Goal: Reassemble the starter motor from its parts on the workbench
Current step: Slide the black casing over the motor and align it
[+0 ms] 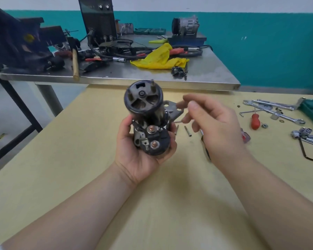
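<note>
Left hand [143, 150] grips the starter motor [148, 120] from below, fingers curled round its solenoid end, holding it up above the yellow surface [79, 159] at the centre of the frame. Right hand [213, 123] hovers just beside it with fingers loosely bent; it is blurred, and I cannot tell if it holds something small. I judge the work is well advanced: housing, solenoid with two copper terminals and the grey mounting flange [173, 110] sit together already. Two thin bolts [187, 131] lie on the surface behind, so fastening probably remains. The motor looks dark, worn and dusty.
</note>
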Demonstrator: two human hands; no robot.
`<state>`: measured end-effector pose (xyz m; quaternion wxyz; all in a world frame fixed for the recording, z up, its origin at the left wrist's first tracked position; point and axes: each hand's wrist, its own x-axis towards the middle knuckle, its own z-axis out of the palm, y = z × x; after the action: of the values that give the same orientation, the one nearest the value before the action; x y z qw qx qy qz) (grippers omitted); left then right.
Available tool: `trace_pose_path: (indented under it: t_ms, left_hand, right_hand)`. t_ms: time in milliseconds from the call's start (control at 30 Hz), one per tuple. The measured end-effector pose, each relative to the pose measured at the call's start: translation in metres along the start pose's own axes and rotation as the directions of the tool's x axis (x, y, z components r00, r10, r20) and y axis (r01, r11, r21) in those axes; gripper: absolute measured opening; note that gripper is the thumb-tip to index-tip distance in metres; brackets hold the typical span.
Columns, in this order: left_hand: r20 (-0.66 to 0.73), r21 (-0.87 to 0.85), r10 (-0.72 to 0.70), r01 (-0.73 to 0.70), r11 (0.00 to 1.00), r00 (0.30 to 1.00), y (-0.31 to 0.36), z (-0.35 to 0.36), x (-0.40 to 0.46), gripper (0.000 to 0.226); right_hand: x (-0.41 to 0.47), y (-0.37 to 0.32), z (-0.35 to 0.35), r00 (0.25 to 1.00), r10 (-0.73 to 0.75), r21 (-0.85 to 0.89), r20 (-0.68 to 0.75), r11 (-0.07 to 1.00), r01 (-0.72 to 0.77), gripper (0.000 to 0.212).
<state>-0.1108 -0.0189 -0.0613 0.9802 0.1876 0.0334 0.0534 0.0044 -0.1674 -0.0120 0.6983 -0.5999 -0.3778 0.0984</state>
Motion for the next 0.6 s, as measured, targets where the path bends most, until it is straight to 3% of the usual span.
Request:
trace_pose_path:
  t_ms: [67,167,300,467,600]
  left_hand:
    - [-0.003,0.002,-0.011,0.011,1.000,1.000,0.002,-0.001,0.000,0.079]
    - [0.002,0.022,-0.008,0.008,1.000,1.000,0.004,-0.006,0.000,0.070]
    - [0.051,0.063,-0.016,0.012,0.998,0.999,0.003,-0.009,-0.001,0.068]
    - [0.025,0.089,-0.017,0.015,0.996,1.000,0.000,-0.015,-0.001,0.084]
    - [0.009,0.144,-0.017,0.015,0.989,1.000,0.000,-0.013,-0.003,0.080]
  right_hand:
    - [-0.006,0.011,0.006,0.999,0.010,-0.130,-0.047,0.991,-0.017,0.018]
    - [-0.010,0.017,0.017,0.995,0.096,-0.204,0.024,0.975,-0.089,0.012]
    - [-0.012,0.014,0.023,0.992,0.122,-0.138,-0.014,0.983,-0.123,0.014]
    - [-0.020,0.014,0.025,0.991,0.120,-0.100,-0.055,0.987,-0.125,0.031]
    - [-0.024,0.017,0.028,0.986,0.157,0.023,-0.052,0.988,-0.156,0.031]
